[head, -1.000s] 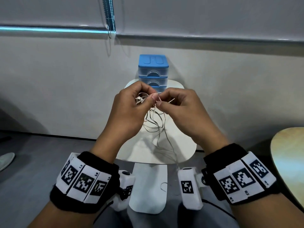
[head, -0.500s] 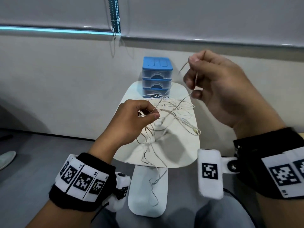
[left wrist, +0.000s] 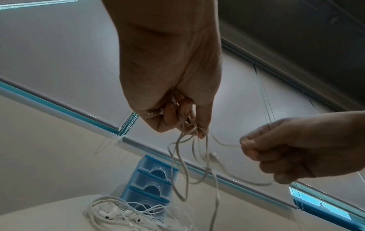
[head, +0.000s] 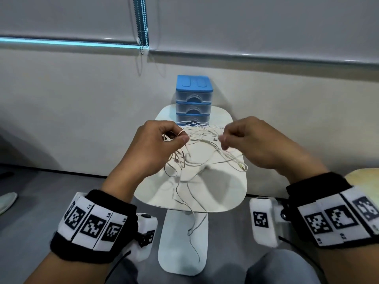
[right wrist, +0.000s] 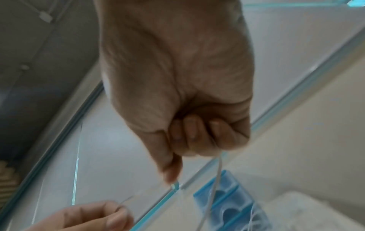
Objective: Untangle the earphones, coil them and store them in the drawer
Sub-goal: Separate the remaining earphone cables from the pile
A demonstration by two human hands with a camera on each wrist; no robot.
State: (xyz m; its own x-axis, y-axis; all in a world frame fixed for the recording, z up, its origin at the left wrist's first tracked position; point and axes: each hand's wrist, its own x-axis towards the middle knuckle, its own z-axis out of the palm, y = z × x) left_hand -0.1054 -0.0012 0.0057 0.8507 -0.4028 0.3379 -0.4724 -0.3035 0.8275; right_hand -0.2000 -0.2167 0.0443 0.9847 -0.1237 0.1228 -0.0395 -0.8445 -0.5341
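A tangle of thin beige earphone cable (head: 196, 148) hangs in the air between my two hands above a small white table (head: 231, 193). My left hand (head: 164, 140) grips a bunch of its strands (left wrist: 185, 140) in curled fingers. My right hand (head: 231, 138) pinches one strand (right wrist: 217, 168) between thumb and finger, level with the left hand. Loose loops dangle below the table's front edge (head: 194, 222). A blue drawer unit (head: 193, 99) with three clear drawers, all closed, stands at the table's far end. A second white earphone tangle (left wrist: 126, 215) lies on the tabletop.
The table stands against a pale wall, on a white pedestal base (head: 182, 249) on grey floor. A bead chain (head: 141, 25) hangs from the blind above. A round wooden tabletop (head: 367, 177) shows at the right edge, a shoe (head: 7, 201) at the left.
My right hand first rose high to the right, pulling a strand out of the tangle, then came back down level with the left. The left hand kept its grip throughout.
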